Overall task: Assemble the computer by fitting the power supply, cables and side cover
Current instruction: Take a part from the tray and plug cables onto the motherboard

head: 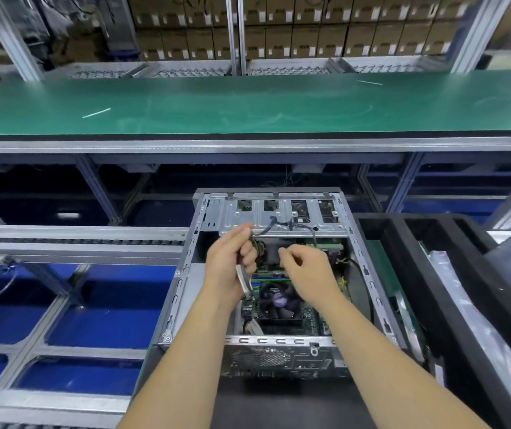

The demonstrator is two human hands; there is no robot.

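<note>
Both hands over open PC case: left hand w/ cable left of right hand; fan below them, drive bracket beyond, foam tray right.

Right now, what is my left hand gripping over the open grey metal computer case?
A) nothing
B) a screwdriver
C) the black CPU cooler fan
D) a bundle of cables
D: the left hand is curled round a bundle of cables above the open grey metal computer case, with a flat grey length hanging below the fist; the black CPU cooler fan sits untouched on the board below.
</note>
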